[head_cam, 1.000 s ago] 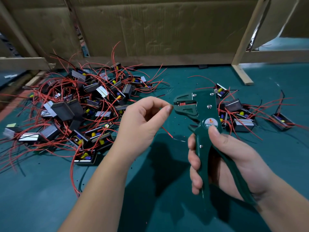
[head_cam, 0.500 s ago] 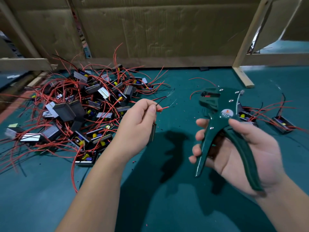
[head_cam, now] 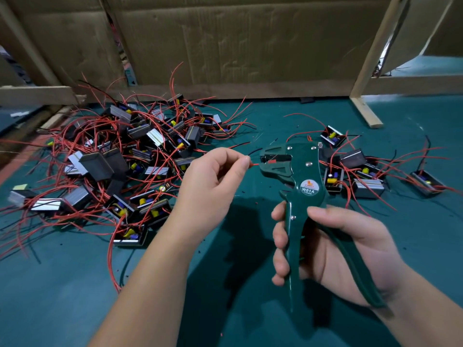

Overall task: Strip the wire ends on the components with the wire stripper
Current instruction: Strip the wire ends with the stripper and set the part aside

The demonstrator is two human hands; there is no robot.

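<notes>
Wire [head_cam: 254, 164] vanishes into stripper [head_cam: 309, 171] mouth; pinching left hand [head_cam: 213, 181] covers its remainder.

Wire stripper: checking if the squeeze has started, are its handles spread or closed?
Spread. The wire stripper handles splay apart within the right hand, a gap between them.

Round label [head_cam: 309, 190] on the green wire stripper [head_cam: 304, 171] reads "W01A"; smaller print unreadable.

- Light is even and moderately bright across the green mat [head_cam: 62, 284].
- Soft dark shadows of the left hand [head_cam: 213, 186] and right hand [head_cam: 345, 246] lie on the mat beneath them, toward the viewer.
- A paler, brighter patch shows at the upper right.
- Wide-angle bowing tilts the wooden post [head_cam: 374, 58] at the edge.
- The centre is sharp; the far left edge is smeared.
</notes>
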